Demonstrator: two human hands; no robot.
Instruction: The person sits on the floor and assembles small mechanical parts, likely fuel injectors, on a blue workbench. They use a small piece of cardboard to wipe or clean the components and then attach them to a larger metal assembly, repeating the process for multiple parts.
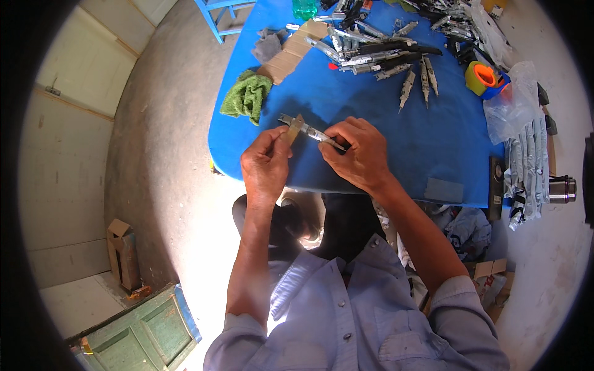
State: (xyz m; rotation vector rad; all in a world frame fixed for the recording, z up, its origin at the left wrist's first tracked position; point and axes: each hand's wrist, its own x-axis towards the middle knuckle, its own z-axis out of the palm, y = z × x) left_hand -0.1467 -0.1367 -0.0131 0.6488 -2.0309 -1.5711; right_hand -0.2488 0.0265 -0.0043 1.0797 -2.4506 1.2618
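Note:
Over the near part of the blue table [396,161], my right hand [362,154] pinches one end of a slim silvery metal piece [314,132]. The piece slants up to the left, towards my left hand [266,164]. Between thumb and fingers my left hand grips a small tan strip [295,128], which lies across the metal piece near its far end. Whether the strip is paper, cardboard or something else I cannot tell. Further back lies a heap of similar metal pieces [371,59], some with black parts. A few single ones [406,88] lie at its near side.
A crumpled green cloth [246,96] lies at the table's left edge, by a cardboard piece [291,54] and a grey cloth [267,46]. On the right are a yellow-and-orange container [481,78], clear plastic bags [513,105] and a metal flask [562,189]. A blue stool [216,21] stands far left.

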